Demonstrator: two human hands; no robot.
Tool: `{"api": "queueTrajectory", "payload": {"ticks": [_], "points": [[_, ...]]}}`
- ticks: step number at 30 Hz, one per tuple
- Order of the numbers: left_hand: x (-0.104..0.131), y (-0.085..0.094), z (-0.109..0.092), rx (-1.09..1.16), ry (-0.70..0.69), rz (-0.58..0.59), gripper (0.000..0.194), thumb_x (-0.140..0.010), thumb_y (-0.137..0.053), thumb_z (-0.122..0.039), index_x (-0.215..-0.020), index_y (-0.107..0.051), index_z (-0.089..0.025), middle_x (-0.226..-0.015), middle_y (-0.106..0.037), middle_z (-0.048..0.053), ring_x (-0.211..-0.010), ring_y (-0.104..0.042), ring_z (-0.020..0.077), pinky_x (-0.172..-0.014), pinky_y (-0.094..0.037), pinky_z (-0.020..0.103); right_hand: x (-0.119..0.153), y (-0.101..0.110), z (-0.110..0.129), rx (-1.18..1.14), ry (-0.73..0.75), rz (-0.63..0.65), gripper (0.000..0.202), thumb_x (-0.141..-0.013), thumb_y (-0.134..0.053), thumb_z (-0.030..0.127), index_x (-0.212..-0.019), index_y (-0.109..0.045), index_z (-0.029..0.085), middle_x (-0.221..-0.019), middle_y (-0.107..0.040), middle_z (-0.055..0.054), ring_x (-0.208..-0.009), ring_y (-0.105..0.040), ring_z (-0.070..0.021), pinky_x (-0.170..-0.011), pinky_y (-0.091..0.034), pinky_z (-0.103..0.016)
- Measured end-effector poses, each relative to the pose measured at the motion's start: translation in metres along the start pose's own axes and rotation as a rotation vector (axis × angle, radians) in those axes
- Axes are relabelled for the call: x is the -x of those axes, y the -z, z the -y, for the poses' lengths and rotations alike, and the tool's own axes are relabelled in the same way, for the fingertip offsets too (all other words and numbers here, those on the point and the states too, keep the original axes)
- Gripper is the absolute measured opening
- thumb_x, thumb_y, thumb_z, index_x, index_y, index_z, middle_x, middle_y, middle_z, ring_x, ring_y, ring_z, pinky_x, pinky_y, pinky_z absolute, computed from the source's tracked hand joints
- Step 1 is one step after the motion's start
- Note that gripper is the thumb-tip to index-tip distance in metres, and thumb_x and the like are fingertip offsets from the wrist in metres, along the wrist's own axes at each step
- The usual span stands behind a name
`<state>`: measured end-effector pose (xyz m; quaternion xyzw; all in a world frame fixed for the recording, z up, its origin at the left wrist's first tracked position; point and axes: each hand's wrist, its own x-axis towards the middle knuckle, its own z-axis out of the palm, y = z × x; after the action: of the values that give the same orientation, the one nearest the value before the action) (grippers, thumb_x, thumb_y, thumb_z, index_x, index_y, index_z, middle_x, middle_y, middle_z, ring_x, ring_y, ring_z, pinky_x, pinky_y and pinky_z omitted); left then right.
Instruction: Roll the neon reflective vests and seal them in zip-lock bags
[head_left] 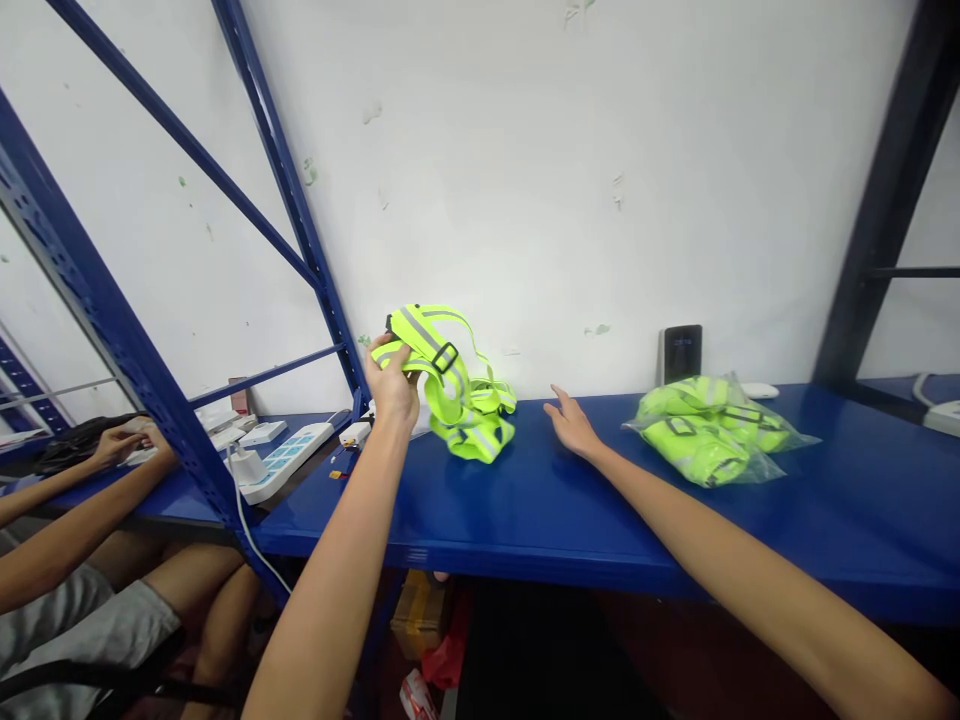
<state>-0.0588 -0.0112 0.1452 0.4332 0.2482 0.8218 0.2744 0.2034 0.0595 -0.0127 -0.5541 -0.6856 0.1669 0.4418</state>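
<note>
Stretching in from the near side, two bare forearms (339,560) cross the front edge of the blue shelf (555,510), and there's a box (420,615) below it. Here's the right hand (571,425), low over the shelf, fingers loosely spread, sitting between the neon straps (448,402) and a clear bag (701,425) of more neon webbing! And look at the left hand (394,385), up off the surface, pinching those straps between thumb and fingers, a black buckle (453,350) just beside the grip! Lower loops dangle by the shelf; whether they touch it, I can't tell. Off left, past the blue post (150,320), another person's hands (120,442) are near a power strip (296,460). Behind the bag, a phone (682,353) stands upright by the white wall (525,180).
</note>
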Motion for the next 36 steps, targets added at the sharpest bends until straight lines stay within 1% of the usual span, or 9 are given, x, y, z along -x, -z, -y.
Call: {"api": "queueTrajectory", "payload": {"ticks": [4, 7, 12, 16, 19, 24, 28, 32, 36], "points": [[0.001, 0.001, -0.009, -0.216, -0.144, 0.158, 0.066, -0.068, -0.068, -0.016, -0.128, -0.044, -0.025, -0.114, -0.06, 0.005, -0.097, -0.063, 0.0193, -0.09, -0.049, 0.035, 0.006, -0.005, 0.016, -0.05, 0.117, 0.03, 0.04, -0.092, -0.037, 0.041, -0.12, -0.056, 0.02, -0.114, -0.059, -0.011, -0.107, -0.055, -0.0229, -0.094, -0.04, -0.034], [0.016, 0.001, 0.001, -0.471, -0.25, 0.354, 0.085, -0.062, -0.074, -0.01, -0.138, -0.038, -0.026, -0.143, -0.042, 0.007, -0.132, -0.041, 0.028, -0.111, -0.031, 0.041, 0.01, -0.005, 0.032, -0.218, 0.167, 0.017, 0.037, -0.092, -0.036, 0.045, -0.112, -0.055, 0.02, -0.072, -0.055, 0.0, -0.069, -0.054, -0.0181, -0.069, -0.042, -0.029], [0.058, 0.018, 0.061, -0.753, -0.051, 0.763, 0.041, -0.074, -0.061, -0.012, -0.114, -0.064, -0.017, -0.118, -0.065, 0.009, -0.112, -0.058, 0.0275, -0.105, -0.037, 0.044, 0.018, 0.002, 0.043, -0.385, 0.249, -0.141, 0.041, -0.084, -0.052, 0.047, -0.113, -0.054, 0.019, -0.063, -0.045, 0.005, -0.057, -0.044, -0.014, -0.059, -0.037, -0.025], [0.083, 0.036, 0.11, -0.695, 0.033, 0.678, 0.033, -0.076, -0.061, -0.02, -0.108, -0.067, -0.015, -0.111, -0.069, 0.009, -0.103, -0.062, 0.0266, -0.097, -0.043, 0.042, 0.02, 0.003, 0.036, -0.36, 0.263, -0.147, 0.034, -0.08, -0.056, 0.039, -0.106, -0.063, 0.019, -0.074, -0.056, 0.0, -0.061, -0.049, -0.0142, -0.063, -0.041, -0.026], [0.087, 0.044, 0.125, -0.612, 0.126, 0.63, 0.031, -0.074, -0.065, -0.024, -0.103, -0.068, -0.015, -0.103, -0.07, 0.008, -0.096, -0.064, 0.026, -0.092, -0.047, 0.041, 0.016, -0.002, 0.032, -0.398, 0.18, 0.02, 0.028, -0.081, -0.049, 0.032, -0.098, -0.068, 0.021, -0.087, -0.065, -0.003, -0.073, -0.056, -0.0166, -0.068, -0.044, -0.026], [0.083, 0.05, 0.119, -0.332, 0.44, 0.493, 0.05, -0.067, -0.071, -0.027, -0.114, -0.062, -0.014, -0.099, -0.071, 0.009, -0.087, -0.066, 0.025, -0.082, -0.052, 0.041, 0.015, -0.005, 0.035, -0.759, -0.126, 0.365, 0.032, -0.078, -0.057, 0.03, -0.106, -0.066, 0.018, -0.084, -0.068, -0.003, -0.066, -0.059, -0.0147, -0.059, -0.046, -0.025], [0.09, 0.049, 0.109, -0.243, 0.455, 0.532, 0.071, -0.063, -0.067, -0.015, -0.132, -0.05, -0.021, -0.113, -0.067, 0.006, -0.094, -0.065, 0.0225, -0.084, -0.052, 0.035, 0.026, -0.001, 0.043, -0.85, -0.003, 0.629, 0.047, -0.069, -0.076, 0.03, -0.113, -0.063, 0.017, -0.09, -0.068, -0.003, -0.066, -0.059, -0.0118, -0.059, -0.046, -0.023], [0.1, 0.044, 0.103, -0.2, 0.476, 0.592, 0.09, -0.061, -0.058, -0.008, -0.144, -0.031, -0.03, -0.124, -0.061, 0.004, -0.095, -0.065, 0.0216, -0.08, -0.053, 0.033, 0.031, -0.003, 0.045, -0.825, 0.123, 0.618, 0.055, -0.068, -0.079, 0.033, -0.117, -0.06, 0.018, -0.101, -0.069, -0.006, -0.081, -0.064, -0.0162, -0.071, -0.051, -0.027], [0.104, 0.037, 0.099, -0.04, 0.512, 0.523, 0.093, -0.07, -0.055, -0.016, -0.15, -0.01, -0.032, -0.13, -0.056, 0.006, -0.105, -0.062, 0.0225, -0.089, -0.05, 0.038, 0.03, -0.011, 0.045, -0.765, 0.042, 0.536, 0.081, -0.068, -0.078, 0.038, -0.136, -0.04, 0.018, -0.092, -0.071, -0.007, -0.065, -0.065, -0.0172, -0.059, -0.052, -0.03]]}}
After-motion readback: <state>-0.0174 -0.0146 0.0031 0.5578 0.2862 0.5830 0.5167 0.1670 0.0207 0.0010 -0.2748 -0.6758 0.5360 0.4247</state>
